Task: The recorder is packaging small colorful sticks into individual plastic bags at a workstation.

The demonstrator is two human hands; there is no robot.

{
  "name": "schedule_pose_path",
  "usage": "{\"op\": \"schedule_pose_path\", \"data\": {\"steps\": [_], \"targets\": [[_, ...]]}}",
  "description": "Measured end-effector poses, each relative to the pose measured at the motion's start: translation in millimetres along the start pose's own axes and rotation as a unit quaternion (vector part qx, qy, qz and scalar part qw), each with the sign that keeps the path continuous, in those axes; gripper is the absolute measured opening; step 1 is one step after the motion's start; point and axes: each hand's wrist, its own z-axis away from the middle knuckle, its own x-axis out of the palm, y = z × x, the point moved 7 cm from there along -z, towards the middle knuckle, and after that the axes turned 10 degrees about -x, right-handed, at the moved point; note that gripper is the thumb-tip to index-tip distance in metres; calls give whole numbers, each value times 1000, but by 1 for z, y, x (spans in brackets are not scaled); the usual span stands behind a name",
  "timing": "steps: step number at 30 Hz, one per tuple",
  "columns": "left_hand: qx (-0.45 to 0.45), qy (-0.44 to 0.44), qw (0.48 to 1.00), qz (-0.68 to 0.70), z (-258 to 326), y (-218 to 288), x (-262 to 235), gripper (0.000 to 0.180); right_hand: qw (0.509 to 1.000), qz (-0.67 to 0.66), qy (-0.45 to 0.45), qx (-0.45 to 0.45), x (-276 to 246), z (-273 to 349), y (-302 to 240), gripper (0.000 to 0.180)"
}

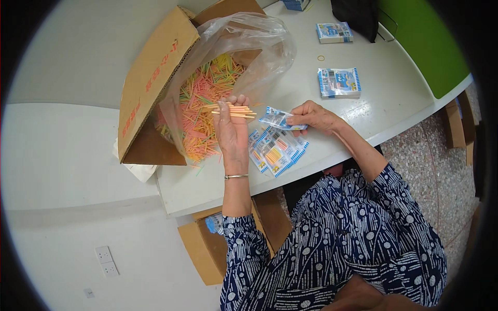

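In my left hand (232, 122) lies a small bundle of thin pale orange and yellow sticks (238, 111), held under the thumb with their ends pointing right. My right hand (314, 117) pinches a small blue-and-white plastic packet (276, 118), whose left end comes close to the stick ends. Below both hands, several filled packets (280, 152) overlap on the table, with sticks showing through their clear windows. Just left of my left hand, a heap of loose pink, yellow and green sticks (199, 96) fills a clear plastic bag (270, 46).
The bag sits in a tipped cardboard box (155, 78) against the wall. Stacks of flat packets (340, 83) (334, 32) and a rubber band (321, 58) lie on the white table (386, 103). A black bag (358, 15) is at the back; cardboard boxes (199, 249) stand below.
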Motion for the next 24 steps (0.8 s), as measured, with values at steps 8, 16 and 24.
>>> {"op": "schedule_pose_path", "data": {"steps": [8, 16, 24], "targets": [[-9, 1, 999, -38, 16, -9, 20, 15, 998, -44, -35, 30, 10, 5, -3, 27], [-17, -8, 994, -105, 33, -27, 34, 15, 997, -63, -35, 31, 14, 8, -6, 24], [75, 2, 988, -132, 43, -23, 40, 26, 997, -69, -32, 24, 15, 9, -6, 24]]}}
